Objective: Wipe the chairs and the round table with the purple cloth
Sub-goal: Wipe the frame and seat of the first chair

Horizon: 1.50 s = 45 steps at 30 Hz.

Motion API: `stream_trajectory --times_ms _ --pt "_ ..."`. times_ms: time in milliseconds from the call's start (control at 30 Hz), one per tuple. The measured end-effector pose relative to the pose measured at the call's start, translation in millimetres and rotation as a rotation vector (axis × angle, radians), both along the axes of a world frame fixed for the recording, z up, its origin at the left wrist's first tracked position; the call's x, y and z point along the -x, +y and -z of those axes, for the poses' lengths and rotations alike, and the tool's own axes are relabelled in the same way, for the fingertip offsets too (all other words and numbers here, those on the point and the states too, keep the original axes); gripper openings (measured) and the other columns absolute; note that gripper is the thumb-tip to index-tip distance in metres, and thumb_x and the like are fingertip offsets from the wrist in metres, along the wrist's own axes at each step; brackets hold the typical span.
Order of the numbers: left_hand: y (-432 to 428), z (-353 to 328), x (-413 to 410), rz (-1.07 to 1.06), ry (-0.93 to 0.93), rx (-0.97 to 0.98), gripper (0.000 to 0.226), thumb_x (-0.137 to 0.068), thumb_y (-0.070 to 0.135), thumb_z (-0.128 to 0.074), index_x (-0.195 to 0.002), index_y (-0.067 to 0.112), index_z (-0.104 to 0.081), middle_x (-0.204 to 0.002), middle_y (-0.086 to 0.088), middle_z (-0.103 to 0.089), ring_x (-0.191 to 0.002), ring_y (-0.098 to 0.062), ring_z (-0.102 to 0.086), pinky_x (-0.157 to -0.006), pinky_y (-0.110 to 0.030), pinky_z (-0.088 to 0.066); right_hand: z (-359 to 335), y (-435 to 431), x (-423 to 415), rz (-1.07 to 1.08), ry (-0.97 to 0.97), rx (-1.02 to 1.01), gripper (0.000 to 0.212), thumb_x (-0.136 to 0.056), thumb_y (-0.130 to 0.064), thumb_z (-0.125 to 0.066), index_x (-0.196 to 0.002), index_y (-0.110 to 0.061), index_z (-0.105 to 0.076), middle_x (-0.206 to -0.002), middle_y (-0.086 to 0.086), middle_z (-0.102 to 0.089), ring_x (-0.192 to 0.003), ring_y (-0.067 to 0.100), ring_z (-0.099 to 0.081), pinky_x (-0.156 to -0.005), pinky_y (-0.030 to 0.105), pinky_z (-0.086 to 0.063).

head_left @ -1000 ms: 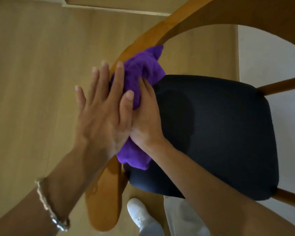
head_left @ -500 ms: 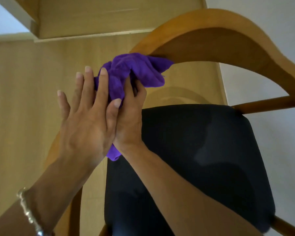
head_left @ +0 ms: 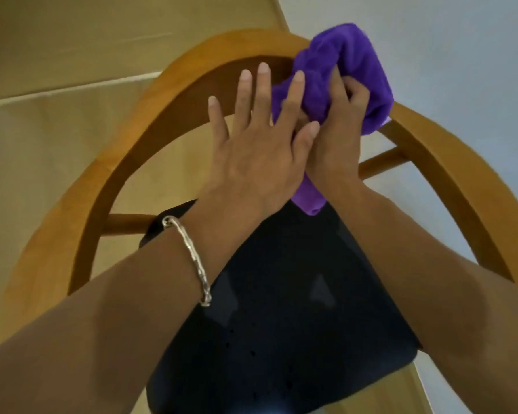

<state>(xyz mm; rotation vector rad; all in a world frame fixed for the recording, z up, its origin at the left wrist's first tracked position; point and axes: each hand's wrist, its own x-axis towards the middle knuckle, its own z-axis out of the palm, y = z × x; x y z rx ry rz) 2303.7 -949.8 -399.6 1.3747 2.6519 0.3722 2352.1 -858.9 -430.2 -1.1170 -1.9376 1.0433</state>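
A wooden chair with a curved backrest rail (head_left: 132, 138) and a black padded seat (head_left: 275, 324) fills the view from above. The purple cloth (head_left: 350, 64) is bunched on the top of the rail, right of its middle. My right hand (head_left: 338, 127) grips the cloth, fingers curled into its folds. My left hand (head_left: 257, 150) lies flat with straight, spread fingers against the right hand and the cloth's left side. A loose end of the cloth (head_left: 310, 201) hangs below my hands above the seat. The round table is out of sight.
Pale wooden floor (head_left: 42, 144) lies to the left behind the chair, and a white wall (head_left: 461, 55) stands at the right. A wooden step or ledge (head_left: 72, 85) runs across the upper left. Chair rungs (head_left: 126, 225) join seat and rail on both sides.
Both hands slid the cloth along the backrest rail, from its left side up and over to the right of the top. The view shifted so the chair sits more centred.
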Motion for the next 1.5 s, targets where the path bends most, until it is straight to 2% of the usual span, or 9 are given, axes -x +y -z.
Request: stream_trajectory --times_ms 100,267,367,500,600,833,1100,1267,1500 --pt "21.7 -2.9 -20.6 0.06 -0.03 -0.01 0.057 -0.098 0.047 -0.009 -0.149 0.026 0.007 -0.158 -0.008 0.005 -0.144 -0.025 0.008 -0.112 -0.054 0.003 -1.5 30.7 -40.4 -0.178 -0.438 -0.458 0.054 -0.091 -0.039 -0.051 -0.138 -0.013 -0.047 -0.141 0.015 -0.045 -0.128 0.031 -0.044 -0.102 0.044 -0.043" --pt "26.3 -2.3 -43.5 0.022 -0.089 -0.256 0.058 -0.098 0.046 -0.01 -0.15 0.022 0.003 -0.158 -0.009 0.002 -0.145 -0.023 0.004 -0.113 -0.052 0.001 -18.2 76.5 -65.1 -0.276 -0.471 -0.978 0.056 -0.083 -0.035 -0.067 -0.132 -0.016 -0.049 -0.132 0.016 -0.056 -0.12 0.039 -0.052 -0.088 0.056 -0.05" --pt "20.8 3.1 -46.8 -0.04 -0.1 -0.239 0.062 -0.098 0.049 -0.011 -0.149 0.02 0.007 -0.157 -0.011 0.008 -0.145 -0.024 0.007 -0.113 -0.052 0.001 -24.0 82.7 -56.0 -0.388 -0.623 -1.1 0.061 -0.081 -0.032 -0.071 -0.137 -0.021 -0.046 -0.14 0.014 -0.05 -0.129 0.039 -0.046 -0.095 0.057 -0.045" --pt "11.8 12.5 -45.7 -0.087 -0.114 -0.128 0.063 -0.095 0.052 -0.007 -0.147 0.024 0.014 -0.156 -0.011 0.014 -0.144 -0.026 0.011 -0.111 -0.052 0.002 -7.0 101.3 -50.0 -0.551 -0.963 -0.965 0.071 -0.088 -0.035 -0.067 -0.147 -0.027 -0.028 -0.154 0.015 -0.029 -0.141 0.043 -0.024 -0.104 0.064 -0.032" --pt "5.6 18.4 -50.2 -0.103 -0.13 -0.075 0.063 -0.094 0.052 -0.006 -0.147 0.026 0.013 -0.157 -0.012 0.012 -0.144 -0.027 0.009 -0.111 -0.053 0.001 0.8 111.2 -66.5 -0.623 -1.066 -0.867 0.074 -0.09 -0.04 -0.062 -0.149 -0.029 -0.021 -0.156 0.015 -0.022 -0.142 0.042 -0.018 -0.103 0.064 -0.032" --pt "9.2 22.9 -96.3 -0.049 -0.238 0.03 0.062 -0.093 0.051 -0.004 -0.146 0.026 0.015 -0.157 -0.01 0.013 -0.144 -0.026 0.012 -0.114 -0.054 0.001 -6.6 114.5 -102.9 -0.623 -1.12 -0.745 0.068 -0.088 -0.044 -0.062 -0.145 -0.021 -0.034 -0.15 0.019 -0.032 -0.138 0.045 -0.025 -0.102 0.064 -0.037" --pt "33.1 10.2 -145.8 0.086 -0.19 -0.033 0.06 -0.095 0.05 -0.006 -0.148 0.026 0.011 -0.158 -0.011 0.005 -0.145 -0.028 0.002 -0.112 -0.054 -0.004 -12.8 99.6 -170.4 -0.523 -1.104 -0.606 0.062 -0.088 -0.052 -0.055 -0.139 -0.019 -0.042 -0.146 0.019 -0.039 -0.134 0.045 -0.033 -0.103 0.06 -0.038" --pt "39.9 6.1 -184.2 0.2 -0.185 -0.028 0.06 -0.096 0.05 -0.007 -0.148 0.026 0.01 -0.158 -0.008 0.004 -0.145 -0.027 0.004 -0.113 -0.053 -0.003 -16.7 75.8 -221.6 -0.43 -1.065 -0.508 0.059 -0.089 -0.047 -0.058 -0.139 -0.019 -0.043 -0.148 0.016 -0.037 -0.139 0.041 -0.028 -0.106 0.058 -0.035" --pt "18.6 4.2 -243.0 0.38 -0.186 0.007 0.061 -0.095 0.051 -0.008 -0.148 0.028 0.011 -0.158 -0.007 0.005 -0.145 -0.026 0.005 -0.112 -0.054 -0.001 -5.3 35.4 -299.8 -0.353 -1.119 -0.394 0.063 -0.086 -0.059 -0.038 -0.138 -0.024 -0.04 -0.146 0.012 -0.042 -0.139 0.038 -0.029 -0.106 0.055 -0.036"
